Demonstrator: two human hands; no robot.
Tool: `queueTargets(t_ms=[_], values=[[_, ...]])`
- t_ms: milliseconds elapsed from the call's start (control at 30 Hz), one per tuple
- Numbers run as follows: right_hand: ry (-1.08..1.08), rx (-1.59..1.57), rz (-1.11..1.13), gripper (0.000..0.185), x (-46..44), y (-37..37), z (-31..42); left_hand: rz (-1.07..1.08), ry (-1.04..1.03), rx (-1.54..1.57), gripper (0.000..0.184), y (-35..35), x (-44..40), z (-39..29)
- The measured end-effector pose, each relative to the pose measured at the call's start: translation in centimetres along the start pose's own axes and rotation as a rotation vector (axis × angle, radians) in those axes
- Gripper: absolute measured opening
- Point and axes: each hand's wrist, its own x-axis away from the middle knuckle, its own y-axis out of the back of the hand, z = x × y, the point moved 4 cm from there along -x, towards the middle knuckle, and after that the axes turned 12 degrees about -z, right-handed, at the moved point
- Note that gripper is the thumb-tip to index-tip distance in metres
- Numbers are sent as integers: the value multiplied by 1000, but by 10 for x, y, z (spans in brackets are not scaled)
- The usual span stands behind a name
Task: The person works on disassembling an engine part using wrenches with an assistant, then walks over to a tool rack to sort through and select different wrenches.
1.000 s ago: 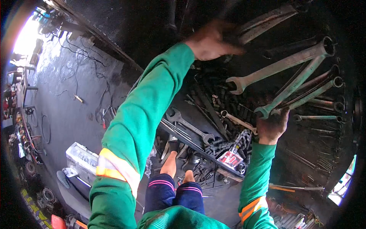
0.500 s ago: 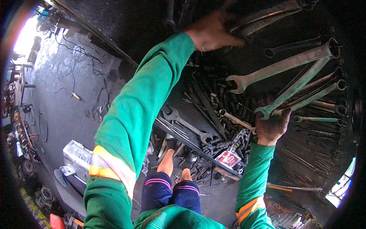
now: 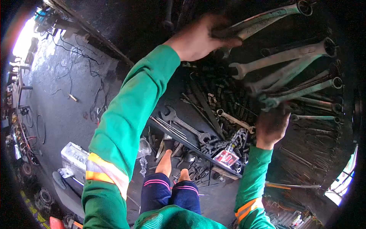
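Several combination wrenches hang in a row on the dark wall at the right. My left hand (image 3: 198,38) is raised at the lower end of the upper pair, the nearest being a combination wrench (image 3: 267,15); its fingers overlap the metal and are smeared by motion. My right hand (image 3: 271,128) is closed at the jaw end of a lower combination wrench (image 3: 305,91), its fingertips dark and partly hidden. Just above it, another combination wrench (image 3: 293,72) is blurred. A large combination wrench (image 3: 282,61) hangs between my two hands.
Below is a narrow shelf (image 3: 183,139) with a double open-end wrench (image 3: 187,124), a chain (image 3: 238,137), a small wrench (image 3: 236,121) and a red-and-white container (image 3: 227,157). Loose tools lie near my feet. A metal box (image 3: 74,156) stands left, and cables (image 3: 101,80) run across the floor.
My left hand has shifted left and slightly down by the upper wrenches. The wrench above my right hand has swung and blurred; the lower wrench's jaw end has risen at my fingers.
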Motion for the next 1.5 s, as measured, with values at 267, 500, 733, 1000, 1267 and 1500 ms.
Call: queueTargets(t_ms=[267, 500, 733, 1000, 1267, 1500], values=[[287, 717, -352, 60, 37, -29, 15, -72, 51, 20, 40, 38, 17, -39], [455, 873, -249, 78, 49, -67, 19, -72, 356, 455, 28, 21, 59, -93], [269, 464, -423, 67, 74, -64, 26, -175, 116, 638, 21, -45, 93, -186], [102, 1005, -156, 69, 74, -116, 22, 112, 585, 539, 19, -76, 194, -150], [-57, 461, -511, 44, 111, -48, 13, -218, 736, 378, 38, -85, 228, -109], [-218, 669, -670, 38, 136, -14, 50, -154, 86, 538, 53, -165, 89, -157]])
